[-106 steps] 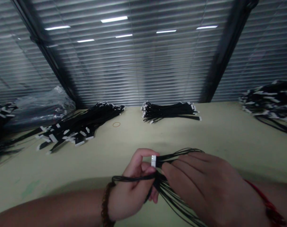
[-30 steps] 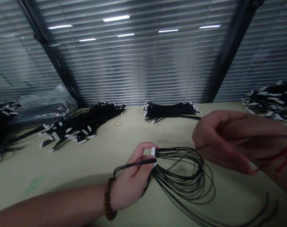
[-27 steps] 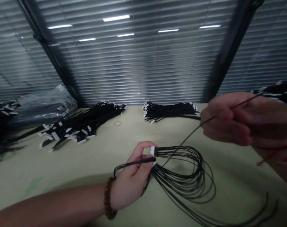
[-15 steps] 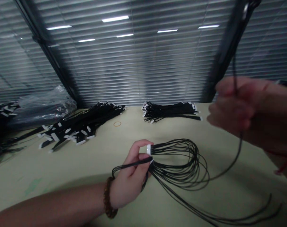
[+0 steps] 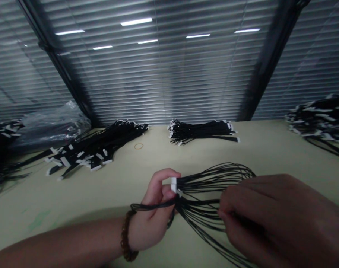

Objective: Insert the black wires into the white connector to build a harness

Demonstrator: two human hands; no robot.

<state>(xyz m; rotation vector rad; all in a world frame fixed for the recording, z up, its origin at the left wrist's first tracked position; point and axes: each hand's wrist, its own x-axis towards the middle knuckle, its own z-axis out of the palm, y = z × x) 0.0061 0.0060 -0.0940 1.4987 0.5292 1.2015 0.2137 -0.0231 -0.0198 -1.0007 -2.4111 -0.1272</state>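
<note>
A wiring harness of thin black wires [image 5: 205, 180] fans out to the right from a white connector [image 5: 174, 185]. My left hand [image 5: 155, 212] is closed on the harness at this connector, thumb and fingers pinching it. A short loop of black wires also hangs back over that hand towards the beaded bracelet. My right hand [image 5: 272, 216] lies over the loose wires at the right, its fingers closed on the black wires. Which wires sit between its fingertips is hidden by the hand, as is the far bend of the loop.
Piles of black cables with white connectors lie at the left [image 5: 85, 149], centre back [image 5: 201, 130] and right [image 5: 323, 115]. A clear plastic bag [image 5: 54, 123] sits at the back left, a rubber band [image 5: 138, 146] mid-table. Window blinds [image 5: 164, 74] rise behind the table.
My right hand has come down and left from high at the right, where it held up one black wire, to the wires near my left hand. The right pile is now uncovered.
</note>
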